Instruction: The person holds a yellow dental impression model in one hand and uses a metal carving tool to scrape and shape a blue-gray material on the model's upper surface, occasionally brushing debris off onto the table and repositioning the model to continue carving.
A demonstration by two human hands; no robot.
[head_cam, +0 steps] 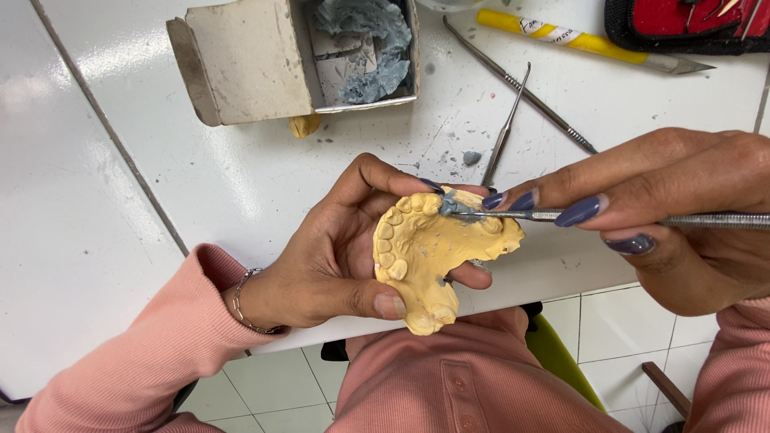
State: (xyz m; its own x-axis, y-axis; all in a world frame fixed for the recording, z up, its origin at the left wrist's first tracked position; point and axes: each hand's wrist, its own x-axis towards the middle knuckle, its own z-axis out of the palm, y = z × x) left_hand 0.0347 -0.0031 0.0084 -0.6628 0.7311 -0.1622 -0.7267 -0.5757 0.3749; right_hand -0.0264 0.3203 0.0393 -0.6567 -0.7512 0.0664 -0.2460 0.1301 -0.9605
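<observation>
Looking down from the head camera, the left hand (337, 256) grips a yellow model of teeth (429, 252), with the fingers curled round its edges, just over the near edge of the white table (241, 176). The right hand (682, 216) pinches a thin metal tool (642, 218) between thumb and fingers. The tool's tip touches a small grey lump (451, 207) on the front teeth of the model. It looks like the grey stuff is being shaped onto the teeth right now. The next move likely needs tiny, gentle strokes while the model is kept steady. At the top sits an open cardboard box (249, 64), pale brown, with more grey stuff (373, 48) inside. Two more metal tools (513, 104) lie on the table beside it. A yellow-handled knife (577, 40) bears a white label, and a red case (690, 24) sits in the top right corner.
</observation>
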